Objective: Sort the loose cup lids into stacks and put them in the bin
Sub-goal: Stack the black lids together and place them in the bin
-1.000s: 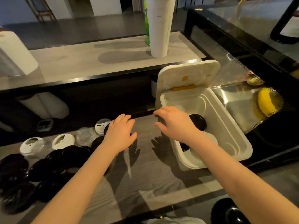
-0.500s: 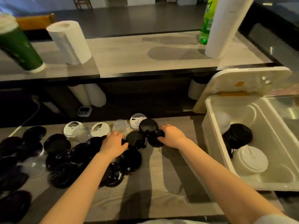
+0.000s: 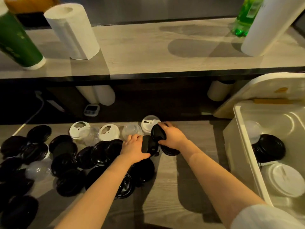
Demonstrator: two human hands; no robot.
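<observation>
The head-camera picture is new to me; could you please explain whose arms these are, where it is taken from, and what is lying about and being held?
There is no machine: a person wears one camera on the head, looking down at their own bare arms. The left hand grips a black lid; the right hand grips a second black lid. On the counter lie loose black lids, white lids and clear lids. The white bin at the right, its cover open, holds a black stack and a white stack.

Black lids (image 3: 64,156), white lids (image 3: 109,132), clear ones (image 3: 131,131); white bin (image 3: 244,159); grey wood-grain counter (image 3: 166,187); bottle (image 3: 245,15) seemingly green
</observation>
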